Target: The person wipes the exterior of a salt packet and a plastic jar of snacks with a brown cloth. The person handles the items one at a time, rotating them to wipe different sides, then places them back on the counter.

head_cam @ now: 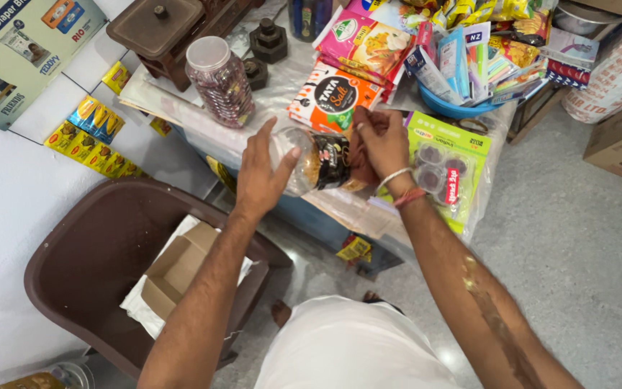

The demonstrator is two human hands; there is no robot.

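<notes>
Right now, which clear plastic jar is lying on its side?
The jar with the dark label, held between the left hand and right hand. The white-lidded jar stands upright on the counter, untouched.

Beneath your grip the surface [203, 133] is crowded: a salt packet [331, 97] just beyond, a green tray pack [446, 167] right of it, a pink-filled jar [219, 81] off left.

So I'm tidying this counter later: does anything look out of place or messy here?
Yes. A yellowish streak of powder or paste runs along the person's right forearm. A small yellow packet lies on the floor below the counter. The clear jar is held tilted sideways between left hand and right hand.
</notes>
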